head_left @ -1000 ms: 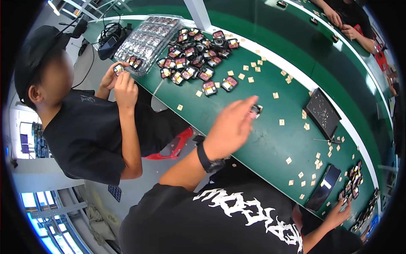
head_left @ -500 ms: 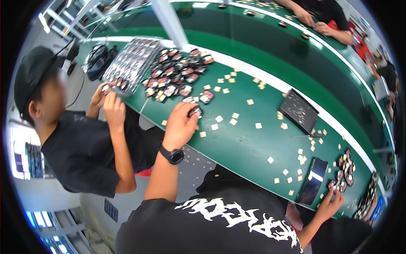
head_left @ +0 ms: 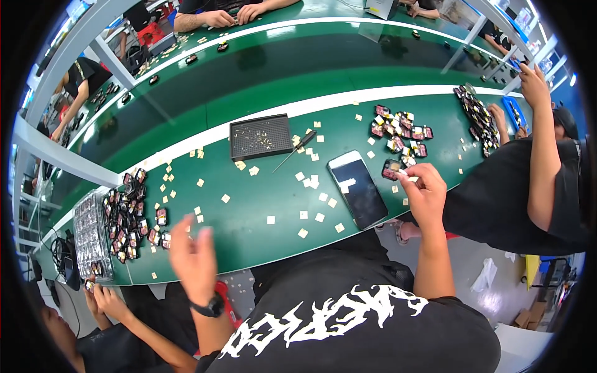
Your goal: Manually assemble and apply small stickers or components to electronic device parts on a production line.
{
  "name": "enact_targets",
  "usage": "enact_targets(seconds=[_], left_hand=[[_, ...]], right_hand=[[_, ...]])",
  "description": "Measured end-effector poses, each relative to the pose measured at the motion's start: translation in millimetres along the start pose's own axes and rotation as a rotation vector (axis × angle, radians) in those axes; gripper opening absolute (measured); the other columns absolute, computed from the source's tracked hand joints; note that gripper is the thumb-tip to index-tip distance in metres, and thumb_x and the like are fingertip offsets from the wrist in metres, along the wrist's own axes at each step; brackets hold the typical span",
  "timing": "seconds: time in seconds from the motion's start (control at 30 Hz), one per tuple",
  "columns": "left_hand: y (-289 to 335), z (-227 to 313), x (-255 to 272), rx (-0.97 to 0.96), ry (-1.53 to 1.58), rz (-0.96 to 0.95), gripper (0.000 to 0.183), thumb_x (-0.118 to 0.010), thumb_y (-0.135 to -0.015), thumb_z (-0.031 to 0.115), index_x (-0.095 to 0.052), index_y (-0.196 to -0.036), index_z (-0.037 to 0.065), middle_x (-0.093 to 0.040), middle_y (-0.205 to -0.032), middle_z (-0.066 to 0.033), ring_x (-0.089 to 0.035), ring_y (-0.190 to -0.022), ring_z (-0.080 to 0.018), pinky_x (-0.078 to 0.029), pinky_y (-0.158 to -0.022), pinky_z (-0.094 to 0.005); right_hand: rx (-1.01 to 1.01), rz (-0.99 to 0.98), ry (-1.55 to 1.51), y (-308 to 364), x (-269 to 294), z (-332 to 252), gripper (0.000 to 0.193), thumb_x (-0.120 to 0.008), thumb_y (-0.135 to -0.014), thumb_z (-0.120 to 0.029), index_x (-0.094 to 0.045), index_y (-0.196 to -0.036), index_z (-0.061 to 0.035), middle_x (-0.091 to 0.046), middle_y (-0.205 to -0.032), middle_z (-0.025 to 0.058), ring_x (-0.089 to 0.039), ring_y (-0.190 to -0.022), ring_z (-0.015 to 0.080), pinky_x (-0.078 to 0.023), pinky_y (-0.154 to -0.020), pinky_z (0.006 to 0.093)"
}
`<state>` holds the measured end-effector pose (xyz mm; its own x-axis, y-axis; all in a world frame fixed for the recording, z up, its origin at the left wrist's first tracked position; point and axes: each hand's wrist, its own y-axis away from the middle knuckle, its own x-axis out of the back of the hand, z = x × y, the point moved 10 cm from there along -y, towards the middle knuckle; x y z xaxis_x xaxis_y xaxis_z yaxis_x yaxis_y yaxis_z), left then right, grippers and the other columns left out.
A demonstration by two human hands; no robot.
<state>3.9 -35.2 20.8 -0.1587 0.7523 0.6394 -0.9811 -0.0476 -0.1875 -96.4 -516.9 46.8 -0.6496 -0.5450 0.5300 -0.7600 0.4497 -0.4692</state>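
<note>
The left hand has its grip released; the right hand grasps one device. One phone, one screwdriver, one tray lie on the worktop.

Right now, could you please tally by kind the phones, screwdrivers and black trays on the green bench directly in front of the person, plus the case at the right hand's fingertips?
Black-and-red case at the right hand: 1
Phone: 1
Screwdriver: 1
Black tray: 1
Total: 4

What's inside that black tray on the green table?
Small, light-coloured bits lie scattered inside the black tray, too tiny to name. Its dark bottom shows around them, but whatever is right underneath the bits is covered.
</note>
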Motion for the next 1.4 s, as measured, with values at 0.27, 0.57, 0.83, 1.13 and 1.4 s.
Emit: enact_targets(seconds=[0.27, 0.57, 0.83, 1.13, 1.4], left_hand=[[74.2, 130.0, -165.8, 0.261, 1.180, -0.950, 0.059, -0.060, -0.101, 0.005, -0.035, -0.153, 0.002, -0.057, -0.141, -0.0160, -0.065, -0.110, -0.0180, -0.055, -0.093, -0.0312], [56.3, 111.6, -138.1, 0.224, 1.148, -0.804, 0.044, -0.050, -0.103, -0.001, -0.043, -0.146, -0.002, -0.063, -0.131, -0.0204, -0.069, -0.112, -0.0241, -0.056, -0.099, -0.0337], [43.3, 126.9, -123.0, -0.055, 0.820, -0.731, 0.040, -0.048, -0.102, -0.003, -0.043, -0.142, 0.000, -0.063, -0.132, -0.0206, -0.067, -0.106, -0.0173, -0.057, -0.086, -0.0290], [32.4, 116.6, -126.5, -0.082, 0.733, -0.729, 0.034, -0.052, -0.100, -0.002, -0.043, -0.133, 0.002, -0.067, -0.128, -0.0152, -0.062, -0.088, -0.0094, -0.052, -0.073, -0.0261], [34.3, 140.0, -112.8, -0.353, 0.564, -0.696, 0.024, -0.056, -0.099, 0.000, -0.060, -0.122, -0.003, -0.070, -0.096, -0.0081, -0.064, -0.074, -0.0109, -0.051, -0.066, -0.0265]], right_hand=[[0.141, -0.321, -0.448, 29.4, -59.7, -106.9, 0.019, -0.083, -0.075, 0.001, -0.071, -0.089, 0.0000, -0.067, -0.085, 0.0068, -0.058, -0.067, 0.0100, -0.043, -0.054, 0.0229], [-0.071, -0.661, -0.547, 56.3, -85.3, -114.1, 0.021, -0.065, -0.098, -0.013, -0.069, -0.113, 0.0019, -0.065, -0.081, 0.0061, -0.058, -0.073, 0.0114, -0.046, -0.065, 0.0248], [-0.463, -0.860, -0.637, 71.0, -125.4, -88.5, 0.041, -0.061, -0.104, -0.026, -0.058, -0.071, -0.0020, -0.053, -0.062, -0.0025, -0.044, -0.057, 0.0032, -0.034, -0.050, 0.0243], [-0.546, -0.862, -0.896, 77.0, -130.0, -109.2, 0.012, -0.054, -0.106, -0.015, -0.048, -0.111, -0.0054, -0.067, -0.078, 0.0054, -0.049, -0.057, 0.0050, -0.038, -0.051, 0.0214], [-0.736, -0.872, -0.998, 93.0, -137.9, -106.4, 0.011, -0.057, -0.104, -0.010, -0.046, -0.106, -0.0072, -0.069, -0.078, 0.0111, -0.049, -0.052, 0.0054, -0.035, -0.046, 0.0202]])
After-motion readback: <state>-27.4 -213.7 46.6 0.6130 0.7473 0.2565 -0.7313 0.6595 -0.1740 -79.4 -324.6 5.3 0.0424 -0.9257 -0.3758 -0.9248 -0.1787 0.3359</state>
